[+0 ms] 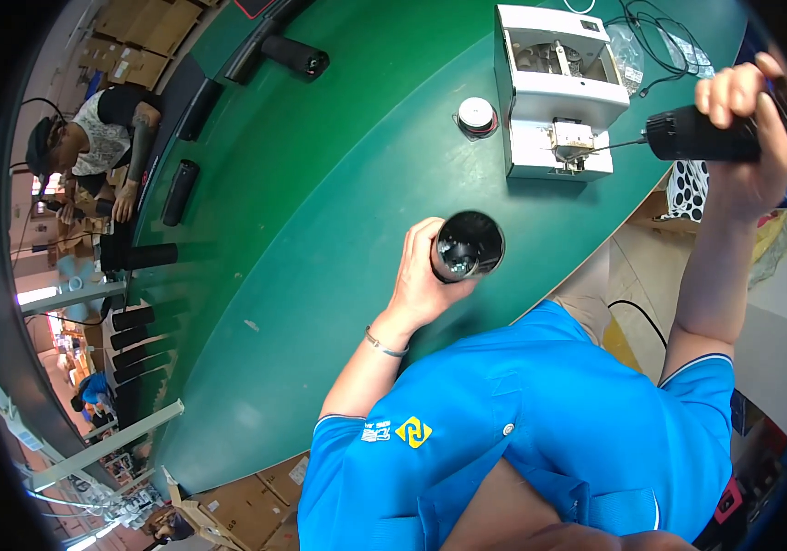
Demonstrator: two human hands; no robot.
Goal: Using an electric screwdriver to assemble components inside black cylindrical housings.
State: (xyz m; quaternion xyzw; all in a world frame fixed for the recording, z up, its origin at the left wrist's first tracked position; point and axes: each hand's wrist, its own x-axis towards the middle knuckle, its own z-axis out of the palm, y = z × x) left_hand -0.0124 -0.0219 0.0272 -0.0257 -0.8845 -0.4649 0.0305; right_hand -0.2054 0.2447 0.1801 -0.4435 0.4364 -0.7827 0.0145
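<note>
My left hand (414,282) is wrapped round a black cylinder (488,230) over the table, its open end facing up. Reflections fill the inside, so its contents are hard to make out. At the upper right, my right hand (749,119) grips a black electric screwdriver (687,135), held level. Its thin bit points left and reaches the front of a white screw feeder (558,96). Whether a screw sits on the bit tip is too small to tell. Beside the feeder lies a small round white-topped part (477,115) with wires at its base.
Green table (338,303) curves across the view. Black cylinders (296,58) lie and stand along its far side, where a co-worker (104,138) in a cap handles dark parts. Cables (659,41) and clear plastic bags lie behind the feeder. Cardboard boxes (242,510) stand below the table's edge.
</note>
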